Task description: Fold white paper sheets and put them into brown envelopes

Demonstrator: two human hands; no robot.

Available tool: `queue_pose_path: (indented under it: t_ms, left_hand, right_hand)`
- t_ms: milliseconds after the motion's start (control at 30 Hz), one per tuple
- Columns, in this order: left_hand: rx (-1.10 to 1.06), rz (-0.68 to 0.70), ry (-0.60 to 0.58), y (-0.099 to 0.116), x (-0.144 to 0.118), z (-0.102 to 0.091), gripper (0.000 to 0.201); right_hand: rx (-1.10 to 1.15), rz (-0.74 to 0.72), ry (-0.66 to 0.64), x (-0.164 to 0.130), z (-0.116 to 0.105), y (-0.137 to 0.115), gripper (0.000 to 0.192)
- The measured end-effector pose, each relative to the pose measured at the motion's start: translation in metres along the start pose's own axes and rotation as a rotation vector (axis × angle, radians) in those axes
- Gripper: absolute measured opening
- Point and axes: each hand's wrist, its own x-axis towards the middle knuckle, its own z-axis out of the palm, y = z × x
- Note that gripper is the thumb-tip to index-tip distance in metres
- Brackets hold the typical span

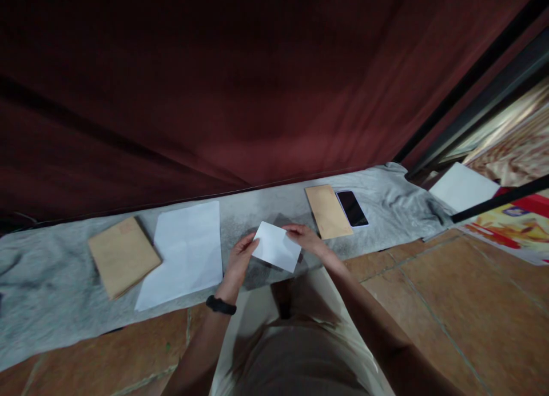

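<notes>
A small white sheet of paper (278, 247), possibly folded, is held up over the grey cloth by both hands. My left hand (241, 258) pinches its left edge, with a black band on the wrist. My right hand (307, 238) grips the upper right corner. Left of the hands lie larger white paper sheets (189, 247) on the cloth. Beside them, partly over their edge, rests a stack of brown envelopes (124, 256). Just right of my right hand is a single brown envelope (329, 211), flat on the cloth.
A dark phone (352, 208) lies next to the single envelope. The grey cloth (386, 196) covers a long narrow surface against a dark red curtain (240, 87). At the right stand a dark metal frame (476, 93) and a red and yellow printed box (514, 224). Brown tiles (429, 293) form the floor.
</notes>
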Motion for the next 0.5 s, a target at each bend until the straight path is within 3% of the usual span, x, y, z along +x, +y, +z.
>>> queue_pose_path:
  t_ms: [100,233,333,500]
  left_hand:
    - [0.095,-0.011,-0.050,-0.004,-0.001,0.003,0.032]
    - [0.111,-0.013,-0.004,-0.012,-0.005,0.011,0.028]
    - [0.096,-0.014,0.037,-0.019,-0.007,0.020,0.029]
    - [0.076,0.001,0.069,-0.023,-0.008,0.028,0.028]
  right_hand:
    - [-0.189,-0.027,0.024,0.008,-0.006,-0.009,0.029]
    - [-0.446,-0.143,0.245,0.008,-0.006,-0.018,0.036]
    - [-0.564,-0.248,0.361,-0.007,0.008,-0.016,0.043]
    - [-0.678,-0.388,0.208,-0.046,0.049,0.004,0.047]
